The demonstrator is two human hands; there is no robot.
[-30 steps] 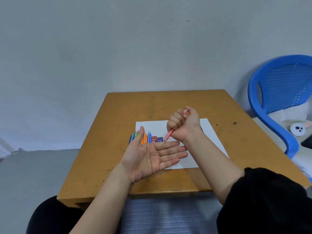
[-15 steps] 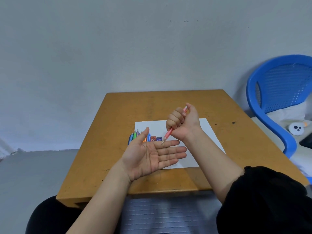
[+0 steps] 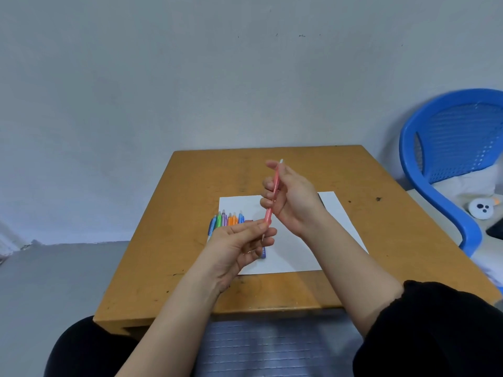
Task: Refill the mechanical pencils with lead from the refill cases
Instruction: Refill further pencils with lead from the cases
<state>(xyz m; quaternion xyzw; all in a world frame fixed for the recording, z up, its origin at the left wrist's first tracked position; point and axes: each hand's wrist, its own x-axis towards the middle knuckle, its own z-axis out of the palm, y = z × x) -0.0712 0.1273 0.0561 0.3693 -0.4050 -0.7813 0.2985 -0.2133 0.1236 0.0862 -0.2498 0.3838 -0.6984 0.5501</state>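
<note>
Both hands hold one pink pencil (image 3: 273,197) above the table (image 3: 381,240): right hand (image 3: 292,198) fingers clenched around its barrel, left hand (image 3: 239,247) fingers pinching its near tip.

Above a wooden table (image 3: 367,240), the right hand (image 3: 292,198) grips a pink mechanical pencil (image 3: 273,198) tilted tip-down, while the left hand (image 3: 239,244) pinches its lower end. Colored mechanical pencils (image 3: 227,220) lie side by side on white paper (image 3: 294,254). A blue plastic chair (image 3: 446,164) stands at right.
</note>
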